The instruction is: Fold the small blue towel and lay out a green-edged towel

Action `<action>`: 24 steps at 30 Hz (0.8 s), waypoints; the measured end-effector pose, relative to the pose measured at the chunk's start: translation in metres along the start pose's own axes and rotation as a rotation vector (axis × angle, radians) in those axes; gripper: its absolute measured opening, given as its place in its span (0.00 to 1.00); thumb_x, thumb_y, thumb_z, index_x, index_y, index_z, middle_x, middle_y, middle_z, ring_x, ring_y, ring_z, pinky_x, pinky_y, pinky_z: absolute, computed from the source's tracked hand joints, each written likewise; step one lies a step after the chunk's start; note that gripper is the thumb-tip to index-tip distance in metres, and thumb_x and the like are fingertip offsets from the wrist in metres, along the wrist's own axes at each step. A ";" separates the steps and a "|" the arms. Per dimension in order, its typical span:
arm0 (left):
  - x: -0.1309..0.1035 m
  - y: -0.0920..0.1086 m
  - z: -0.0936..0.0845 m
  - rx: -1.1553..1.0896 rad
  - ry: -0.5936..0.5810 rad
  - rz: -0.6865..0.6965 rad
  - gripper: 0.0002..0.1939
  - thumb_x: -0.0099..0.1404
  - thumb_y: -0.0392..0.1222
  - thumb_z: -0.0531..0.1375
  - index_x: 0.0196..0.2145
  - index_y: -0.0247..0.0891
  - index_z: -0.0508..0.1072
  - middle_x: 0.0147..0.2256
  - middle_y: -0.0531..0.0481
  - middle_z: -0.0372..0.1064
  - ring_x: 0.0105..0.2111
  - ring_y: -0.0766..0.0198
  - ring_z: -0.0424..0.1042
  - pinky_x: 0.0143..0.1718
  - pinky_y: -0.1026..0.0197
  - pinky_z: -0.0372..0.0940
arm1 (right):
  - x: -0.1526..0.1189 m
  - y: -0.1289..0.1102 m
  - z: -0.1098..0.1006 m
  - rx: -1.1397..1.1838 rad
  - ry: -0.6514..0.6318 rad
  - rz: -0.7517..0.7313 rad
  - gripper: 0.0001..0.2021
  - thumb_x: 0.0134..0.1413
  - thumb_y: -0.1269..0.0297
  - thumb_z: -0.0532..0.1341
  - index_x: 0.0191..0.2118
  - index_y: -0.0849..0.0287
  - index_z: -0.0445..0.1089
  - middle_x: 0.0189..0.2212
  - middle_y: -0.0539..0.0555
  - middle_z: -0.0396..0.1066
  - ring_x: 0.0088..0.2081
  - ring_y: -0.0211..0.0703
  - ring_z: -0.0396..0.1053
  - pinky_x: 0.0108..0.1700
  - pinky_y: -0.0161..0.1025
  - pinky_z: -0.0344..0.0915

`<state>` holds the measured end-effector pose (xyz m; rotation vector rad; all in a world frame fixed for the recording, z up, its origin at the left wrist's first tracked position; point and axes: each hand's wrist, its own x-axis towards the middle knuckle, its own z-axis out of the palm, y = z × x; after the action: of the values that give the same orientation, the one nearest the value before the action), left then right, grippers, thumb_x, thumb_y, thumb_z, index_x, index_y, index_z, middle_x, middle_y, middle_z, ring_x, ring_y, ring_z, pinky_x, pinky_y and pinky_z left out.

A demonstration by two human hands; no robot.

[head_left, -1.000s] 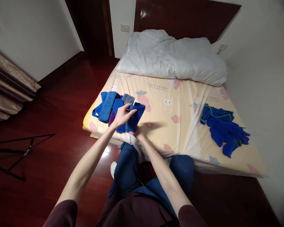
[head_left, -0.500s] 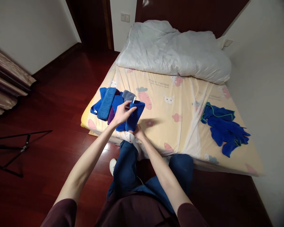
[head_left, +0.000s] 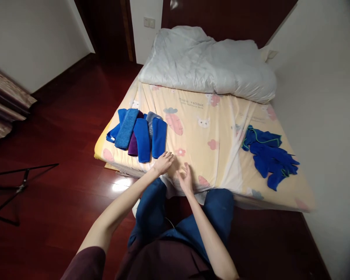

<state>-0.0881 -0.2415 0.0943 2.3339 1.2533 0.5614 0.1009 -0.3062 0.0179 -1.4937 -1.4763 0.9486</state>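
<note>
Several folded cloths lie side by side and overlapping at the left of the bed: a lighter blue one (head_left: 127, 128), a purple one (head_left: 132, 146), a blue one (head_left: 142, 140), a grey one (head_left: 151, 123) and, rightmost, another blue one (head_left: 159, 138). My left hand (head_left: 163, 162) is just below the rightmost cloth, holding nothing, its fingers loosely apart. To its right, my right hand (head_left: 186, 179) hovers over the front edge of the bed, open, with fingers spread. Unfolded blue cloths with green edging (head_left: 271, 155) are heaped at the right.
The bed (head_left: 218, 163) has a patterned yellow sheet, with a bunched white quilt (head_left: 204, 62) at its far end. Black stand legs (head_left: 20, 188) are on the floor at the left, below a curtain (head_left: 6, 103). A wall borders the right side.
The folded blue cloth that was in both my hands now lies at the right end of the folded group. My hands have let it go and moved right and down.
</note>
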 end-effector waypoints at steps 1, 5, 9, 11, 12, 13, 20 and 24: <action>0.004 -0.006 0.008 0.009 -0.019 -0.030 0.13 0.60 0.27 0.55 0.38 0.38 0.74 0.47 0.37 0.73 0.57 0.50 0.66 0.65 0.47 0.55 | -0.020 0.007 -0.019 0.024 0.037 -0.007 0.36 0.62 0.51 0.61 0.71 0.59 0.52 0.67 0.69 0.60 0.62 0.55 0.67 0.58 0.52 0.70; 0.013 -0.029 0.010 0.027 -0.026 -0.037 0.14 0.61 0.27 0.53 0.38 0.37 0.75 0.43 0.36 0.73 0.51 0.48 0.68 0.60 0.42 0.57 | -0.101 0.031 -0.104 -0.047 0.107 0.058 0.26 0.63 0.53 0.61 0.64 0.57 0.66 0.61 0.66 0.70 0.58 0.54 0.72 0.57 0.53 0.72; 0.010 -0.059 -0.006 0.213 -0.052 -0.088 0.17 0.62 0.27 0.52 0.41 0.36 0.77 0.45 0.34 0.73 0.50 0.44 0.68 0.54 0.40 0.59 | -0.149 0.039 -0.169 -0.121 0.301 0.128 0.20 0.67 0.53 0.56 0.56 0.57 0.73 0.55 0.63 0.75 0.54 0.53 0.75 0.55 0.50 0.73; 0.006 -0.074 -0.013 0.373 -0.089 -0.072 0.16 0.63 0.28 0.52 0.41 0.36 0.78 0.47 0.33 0.72 0.52 0.43 0.67 0.53 0.42 0.59 | -0.157 0.040 -0.188 -0.198 0.393 0.136 0.18 0.67 0.54 0.56 0.53 0.56 0.76 0.52 0.62 0.77 0.50 0.52 0.77 0.54 0.51 0.73; 0.005 -0.079 -0.015 0.442 -0.095 -0.070 0.16 0.64 0.29 0.51 0.41 0.35 0.78 0.47 0.32 0.72 0.51 0.43 0.67 0.52 0.43 0.60 | -0.158 0.040 -0.194 -0.233 0.427 0.135 0.18 0.66 0.54 0.56 0.51 0.55 0.77 0.51 0.62 0.77 0.49 0.52 0.77 0.54 0.51 0.73; 0.003 -0.082 -0.016 0.497 -0.102 -0.066 0.16 0.65 0.30 0.50 0.40 0.35 0.78 0.46 0.32 0.73 0.51 0.43 0.68 0.52 0.43 0.60 | -0.158 0.040 -0.198 -0.256 0.454 0.128 0.17 0.66 0.55 0.55 0.50 0.55 0.77 0.50 0.61 0.78 0.48 0.52 0.77 0.54 0.51 0.73; 0.027 -0.028 0.022 0.584 -0.054 0.025 0.15 0.63 0.30 0.54 0.43 0.32 0.78 0.47 0.31 0.73 0.53 0.43 0.68 0.61 0.42 0.56 | -0.155 0.044 -0.214 -0.323 0.454 0.039 0.14 0.66 0.63 0.55 0.47 0.50 0.79 0.47 0.58 0.79 0.52 0.53 0.73 0.58 0.55 0.69; 0.066 0.036 0.080 0.418 -0.167 0.091 0.16 0.64 0.33 0.55 0.48 0.38 0.76 0.50 0.36 0.73 0.52 0.48 0.70 0.53 0.49 0.63 | -0.158 0.051 -0.229 -0.344 0.498 0.068 0.14 0.65 0.63 0.56 0.47 0.48 0.79 0.46 0.57 0.79 0.51 0.55 0.72 0.57 0.57 0.69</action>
<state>0.0128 -0.2175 0.0579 2.7228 1.2877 0.1308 0.3266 -0.4729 0.0547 -1.8702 -1.2607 0.3217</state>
